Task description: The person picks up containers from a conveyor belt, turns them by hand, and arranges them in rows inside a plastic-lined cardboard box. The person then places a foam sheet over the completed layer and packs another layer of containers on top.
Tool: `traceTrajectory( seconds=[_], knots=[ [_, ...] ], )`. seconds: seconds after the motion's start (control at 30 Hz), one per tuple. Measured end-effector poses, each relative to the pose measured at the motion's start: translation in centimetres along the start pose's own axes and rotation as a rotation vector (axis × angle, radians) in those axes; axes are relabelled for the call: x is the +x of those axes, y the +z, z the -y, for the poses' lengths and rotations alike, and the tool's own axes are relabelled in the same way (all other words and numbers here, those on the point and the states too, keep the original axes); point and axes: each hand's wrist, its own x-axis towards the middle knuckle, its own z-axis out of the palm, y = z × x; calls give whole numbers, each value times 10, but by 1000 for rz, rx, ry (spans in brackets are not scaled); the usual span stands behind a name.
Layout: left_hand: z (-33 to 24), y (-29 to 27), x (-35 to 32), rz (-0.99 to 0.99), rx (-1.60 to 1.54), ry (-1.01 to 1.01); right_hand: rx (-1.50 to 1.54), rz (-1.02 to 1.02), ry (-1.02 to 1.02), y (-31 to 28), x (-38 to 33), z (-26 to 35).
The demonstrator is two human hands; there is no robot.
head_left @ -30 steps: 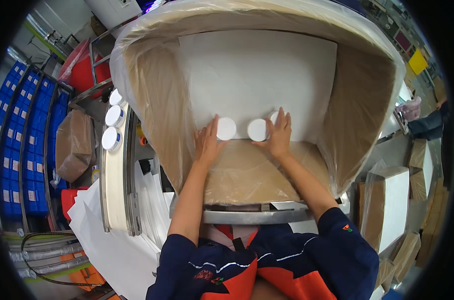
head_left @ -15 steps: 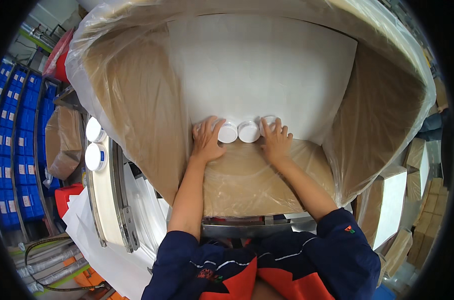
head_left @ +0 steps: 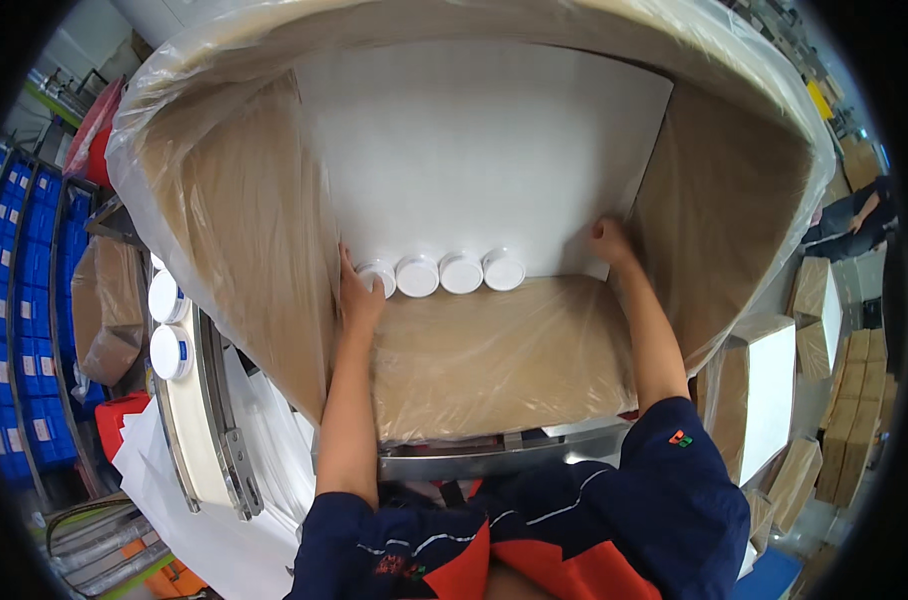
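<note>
Nearest the camera: dark blue sleeves with red panels, both forearms extended forward over the metal table edge (head_left: 494, 462) into a large cardboard box (head_left: 224, 220) lined with clear plastic film (head_left: 494, 345). Left hand (head_left: 359, 295) laid flat against the near left corner of the box floor, fingers extended, touching the leftmost of four white round jars (head_left: 441, 273); nothing enclosed in the grip. Jars set in one row, lids up, side by side and touching, along the near edge of the white sheet (head_left: 484, 150) covering the box floor, row starting at the left wall. Right hand (head_left: 611, 242) well apart from the row, at the near right corner of the white sheet, fingers curled down onto the sheet edge beside the right box wall; whether the sheet is pinched or only pressed cannot be told. Left of the box, outside it: curved white conveyor (head_left: 189, 420) carrying two more white jars with blue labels (head_left: 170, 325), one behind the other. Farther left: stacked blue crates (head_left: 14, 300). To the right, beyond the box wall: flat-packed cardboard cartons (head_left: 854, 400) and, farther off, another person (head_left: 854, 215) in dark clothing.
</note>
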Motion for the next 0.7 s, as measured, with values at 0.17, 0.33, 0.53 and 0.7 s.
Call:
traceTrajectory(
  seconds=[0.17, 0.33, 0.53, 0.7],
  knots=[
    [-8, -9, 10, -37, -29, -60, 79, -111, -161, -28, 37, 80],
    [-60, 10, 21, 120, 120, -176, -347, -314, -333, -94, 95, 58],
    [-45, -42, -42, -25, 171, 90, 232, -24, -503, -115, 22, 234],
    [-93, -106, -142, 312, -242, -156, 1075, 62, -1173, -164, -200, 414]
  ],
)
